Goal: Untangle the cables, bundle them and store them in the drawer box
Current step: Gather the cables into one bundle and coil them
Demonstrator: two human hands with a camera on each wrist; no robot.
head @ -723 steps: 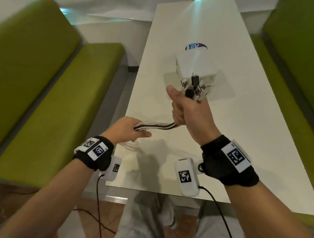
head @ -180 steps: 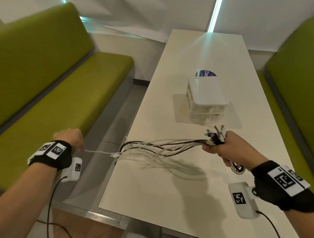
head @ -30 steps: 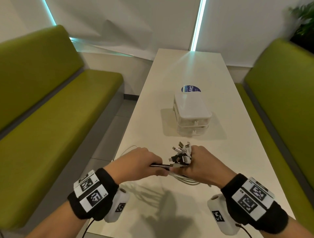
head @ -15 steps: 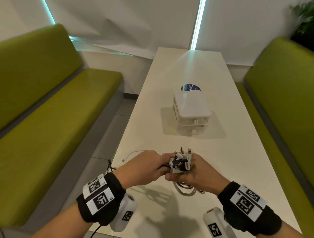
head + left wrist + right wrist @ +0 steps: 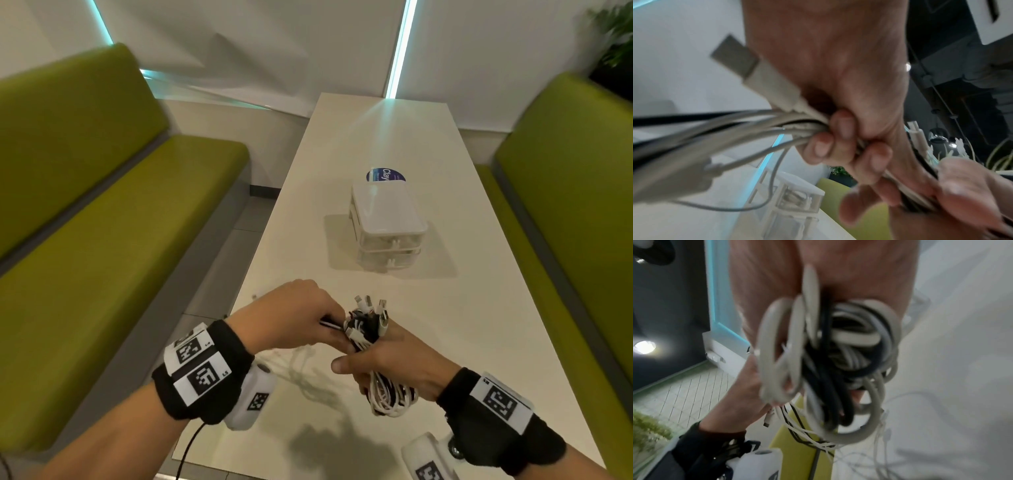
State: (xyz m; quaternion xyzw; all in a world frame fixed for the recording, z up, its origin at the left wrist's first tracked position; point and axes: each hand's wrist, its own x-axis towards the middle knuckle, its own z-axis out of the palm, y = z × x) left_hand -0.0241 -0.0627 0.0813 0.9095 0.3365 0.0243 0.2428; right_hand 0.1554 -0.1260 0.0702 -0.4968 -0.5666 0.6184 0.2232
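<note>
A bundle of white and black cables point(image 5: 365, 330) is held above the near part of the white table point(image 5: 479, 325). My right hand point(image 5: 383, 363) grips the coiled loops point(image 5: 830, 356), which hang below its palm point(image 5: 390, 399), while several plugs stick up above its fingers. My left hand point(image 5: 294, 318) grips the loose strands point(image 5: 760, 129) just left of the coil, fingers curled round them. A white USB plug point(image 5: 748, 68) pokes out beside its thumb. The white drawer box point(image 5: 387, 222) stands further up the table, both drawers pushed in.
A round blue sticker point(image 5: 385, 175) lies on the table behind the drawer box. Green benches point(image 5: 120, 219) run along both sides, the right one point(image 5: 575, 205) close to the table edge. Loose cable tails trail off the table's left edge.
The coil round my right hand has grown and now hangs lower under the palm. My left hand has shifted slightly left and up, still pulling the strands across.
</note>
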